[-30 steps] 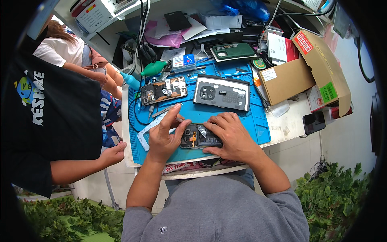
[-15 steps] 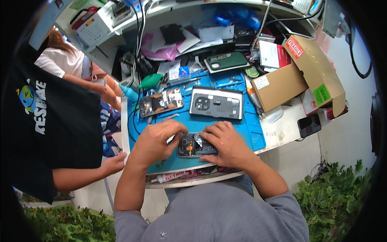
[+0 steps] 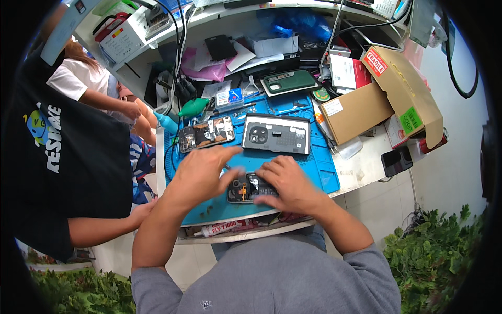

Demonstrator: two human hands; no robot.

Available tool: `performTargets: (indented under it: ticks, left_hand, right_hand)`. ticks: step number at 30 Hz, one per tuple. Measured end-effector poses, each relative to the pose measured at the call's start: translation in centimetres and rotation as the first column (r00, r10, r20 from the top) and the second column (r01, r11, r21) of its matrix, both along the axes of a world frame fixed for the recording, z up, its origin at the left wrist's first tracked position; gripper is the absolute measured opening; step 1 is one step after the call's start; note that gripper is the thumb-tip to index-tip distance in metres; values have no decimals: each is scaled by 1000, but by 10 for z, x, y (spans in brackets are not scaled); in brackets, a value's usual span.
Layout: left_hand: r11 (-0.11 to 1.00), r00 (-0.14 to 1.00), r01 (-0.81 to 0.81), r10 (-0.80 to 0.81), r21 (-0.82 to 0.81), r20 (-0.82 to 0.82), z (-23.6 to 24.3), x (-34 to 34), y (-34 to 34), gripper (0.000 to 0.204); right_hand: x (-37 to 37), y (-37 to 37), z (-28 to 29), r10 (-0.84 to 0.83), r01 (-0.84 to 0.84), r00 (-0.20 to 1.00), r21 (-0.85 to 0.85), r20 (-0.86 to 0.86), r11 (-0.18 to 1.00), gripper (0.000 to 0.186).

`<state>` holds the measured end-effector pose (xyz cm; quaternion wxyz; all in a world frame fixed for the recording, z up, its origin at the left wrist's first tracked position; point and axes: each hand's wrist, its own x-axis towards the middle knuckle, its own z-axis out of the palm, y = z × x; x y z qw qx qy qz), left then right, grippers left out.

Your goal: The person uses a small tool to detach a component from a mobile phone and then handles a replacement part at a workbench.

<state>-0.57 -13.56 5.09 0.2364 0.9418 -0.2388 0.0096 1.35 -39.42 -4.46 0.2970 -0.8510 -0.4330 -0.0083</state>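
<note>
Blue matting [image 3: 323,172] covers a cluttered workbench [image 3: 361,170] as a person's right hand [image 3: 287,183] grips an opened phone [image 3: 239,191], fingers over its far edge, thumb at the near one. Left of those fingers hovers the blurred left hand [image 3: 201,175], thumb and forefinger parted; whether it holds anything cannot be told. Beyond the fingertips lies another opened phone [image 3: 206,134].

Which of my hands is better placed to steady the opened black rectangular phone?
Probably your right hand: it lies across the phone; your left hand is blurred near the camera end.
</note>
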Motion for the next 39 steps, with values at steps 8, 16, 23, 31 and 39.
performTargets:
  ticks: [8, 16, 23, 31, 39]
  left_hand:
    - [994, 998, 58, -54, 98, -44, 3, 6, 0, 28]
    - [985, 989, 145, -148, 91, 21, -9, 6, 17, 28]
    - [931, 985, -147, 106, -335, -138, -50, -11, 18, 72]
    - [586, 910, -266, 415, -766, 1, -80, -37, 30, 97]
    - [484, 899, -270, 436, -833, -38, -84, -58, 25, 97]
  right_hand:
    - [42, 38, 6, 8, 3, 995, -114, 95, 993, 14]
    - [52, 52, 4, 62, -33, 990, -217, 129, 976, 15]
    - [49, 55, 2, 59, -31, 987, -185, 152, 982, 15]
    - [42, 58, 11, 72, -44, 992, -247, 105, 968, 17]
    - [10, 61, 15, 32, -31, 943, 6, -331, 999, 30]
